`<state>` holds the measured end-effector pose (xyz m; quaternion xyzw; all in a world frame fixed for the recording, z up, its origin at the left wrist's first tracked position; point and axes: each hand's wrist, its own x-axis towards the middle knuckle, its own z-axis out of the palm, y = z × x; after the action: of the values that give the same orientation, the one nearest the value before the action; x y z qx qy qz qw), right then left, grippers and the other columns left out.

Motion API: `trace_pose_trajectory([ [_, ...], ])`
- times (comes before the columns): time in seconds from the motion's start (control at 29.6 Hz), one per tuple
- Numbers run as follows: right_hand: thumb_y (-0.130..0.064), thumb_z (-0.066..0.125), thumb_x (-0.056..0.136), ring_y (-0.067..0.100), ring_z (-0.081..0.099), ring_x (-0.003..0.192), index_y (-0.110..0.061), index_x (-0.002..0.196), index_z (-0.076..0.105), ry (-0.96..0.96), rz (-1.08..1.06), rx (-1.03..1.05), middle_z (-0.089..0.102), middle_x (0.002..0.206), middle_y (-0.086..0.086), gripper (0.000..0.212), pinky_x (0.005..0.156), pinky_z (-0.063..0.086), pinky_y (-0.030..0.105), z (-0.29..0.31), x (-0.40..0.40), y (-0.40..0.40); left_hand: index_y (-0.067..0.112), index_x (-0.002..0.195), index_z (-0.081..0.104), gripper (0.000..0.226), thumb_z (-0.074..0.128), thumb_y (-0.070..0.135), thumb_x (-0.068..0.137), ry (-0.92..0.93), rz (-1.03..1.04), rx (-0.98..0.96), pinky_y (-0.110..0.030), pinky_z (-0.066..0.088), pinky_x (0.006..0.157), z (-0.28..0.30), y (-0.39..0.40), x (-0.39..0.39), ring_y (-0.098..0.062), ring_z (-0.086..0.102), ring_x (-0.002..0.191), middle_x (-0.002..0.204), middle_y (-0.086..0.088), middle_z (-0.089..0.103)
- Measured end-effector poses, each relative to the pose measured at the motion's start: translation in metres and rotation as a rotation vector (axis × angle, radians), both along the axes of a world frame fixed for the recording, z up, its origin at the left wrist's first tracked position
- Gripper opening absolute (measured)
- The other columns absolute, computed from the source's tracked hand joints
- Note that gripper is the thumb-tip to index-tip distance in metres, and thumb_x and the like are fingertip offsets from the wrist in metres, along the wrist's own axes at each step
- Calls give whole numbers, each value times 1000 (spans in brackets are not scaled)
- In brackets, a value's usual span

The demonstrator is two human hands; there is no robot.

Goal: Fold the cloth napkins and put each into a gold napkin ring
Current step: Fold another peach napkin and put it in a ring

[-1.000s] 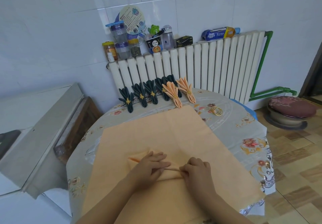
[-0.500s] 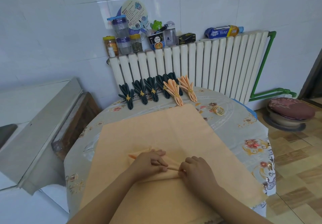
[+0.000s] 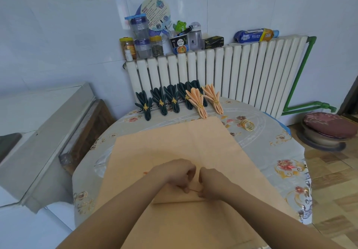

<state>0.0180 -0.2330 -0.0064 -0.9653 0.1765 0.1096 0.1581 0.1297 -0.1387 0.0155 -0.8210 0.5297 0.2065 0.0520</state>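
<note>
1. White-tiled wall behind; radiator (image 3: 222,74) topped with jars and boxes.
2. Round desk (image 3: 271,151), floral cover.
3. Finished napkins along the far edge: five dark green napkins (image 3: 160,102), two peach fans (image 3: 197,101), each ringed.
4. Loose gold rings (image 3: 247,125) lie right of the peach napkin (image 3: 174,144); count unclear.
5. My left hand (image 3: 174,173) and right hand (image 3: 212,181) both pinch its pleat mid-cloth.

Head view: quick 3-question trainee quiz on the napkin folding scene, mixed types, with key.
1. True or false: the loose gold rings lie right of the peach napkin.
2. How many peach napkins already sit in rings by the radiator?
3. Both hands pinch: A) a ring B) a fold in the napkin C) a jar

Key: 1 true. 2 two. 3 B; left hand and right hand grip the pleat.
</note>
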Motion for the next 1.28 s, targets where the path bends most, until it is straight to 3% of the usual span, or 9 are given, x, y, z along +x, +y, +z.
trace_pose_trajectory([
  [0.17, -26, 61, 85, 27, 59, 102, -4, 112, 61, 114, 58, -41, 63, 114, 13, 34, 73, 41, 27, 2, 7, -1, 20, 119, 54, 45, 73, 28, 78, 0, 7, 139, -32, 40, 80, 6, -2, -2, -24, 52, 105, 120, -4, 57],
  [0.44, -24, 55, 88, 28, 57, 106, -4, 112, 58, 32, 100, -29, 61, 115, 15, 32, 69, 34, 26, -2, 3, -1, 15, 112, 65, 38, 72, 30, 78, -95, -31, 165, -37, 47, 82, 13, -5, -8, -27, 57, 102, 111, -8, 64],
  [0.64, -20, 51, 91, 29, 56, 92, -4, 98, 58, -16, 181, -34, 61, 111, 19, 19, 64, 31, 28, 3, -8, 0, 10, 96, 66, 22, 62, 29, 84, -203, -55, 192, -34, 41, 66, 21, 4, -22, -26, 54, 82, 93, -11, 65],
  [0.81, -14, 44, 92, 30, 52, 102, -4, 106, 53, -170, 199, -165, 55, 113, 17, 19, 68, 27, 29, 0, -10, 0, 12, 88, 60, 13, 48, 17, 88, -473, -113, 129, -34, 37, 62, 32, 12, -35, -27, 56, 76, 78, -5, 58],
  [0.88, -7, 53, 84, 29, 53, 95, -5, 99, 54, -338, 206, -271, 56, 102, 14, 15, 66, 27, 29, 1, -11, -2, 11, 99, 57, 15, 44, 15, 93, -635, -124, 65, -34, 35, 65, 32, 14, -39, -28, 61, 85, 91, -7, 64],
  [0.95, -7, 75, 56, 23, 57, 69, -12, 74, 57, -436, 252, -328, 58, 74, 5, 25, 52, 30, 25, -2, -11, -4, 8, 107, 50, 15, 41, 10, 96, -717, -117, 32, -35, 34, 70, 25, 17, -45, -29, 62, 90, 100, -8, 66],
  [1.05, -19, 56, 58, 12, 54, 51, -22, 59, 55, -495, 287, -373, 52, 58, -6, 4, 42, 35, 19, -18, -17, -8, 8, 114, 46, 21, 36, 9, 96, -691, -90, 30, -38, 36, 84, 9, 29, -53, -33, 60, 101, 108, -13, 65],
  [1.12, -22, 41, 60, 10, 55, 52, -23, 60, 56, -506, 352, -413, 53, 58, -8, 15, 44, 37, 20, -32, -20, -8, 11, 112, 51, 22, 38, 12, 95, -658, -72, 51, -37, 32, 92, 8, 38, -54, -31, 59, 103, 109, -12, 65],
  [1.28, -15, 65, 54, 14, 58, 62, -21, 69, 57, -534, 336, -153, 58, 66, -5, 19, 54, 32, 19, -30, -25, -14, 11, 106, 63, 24, 44, 19, 94, -526, 14, 129, -33, 40, 83, 14, 61, -46, -31, 60, 103, 110, -12, 66],
])
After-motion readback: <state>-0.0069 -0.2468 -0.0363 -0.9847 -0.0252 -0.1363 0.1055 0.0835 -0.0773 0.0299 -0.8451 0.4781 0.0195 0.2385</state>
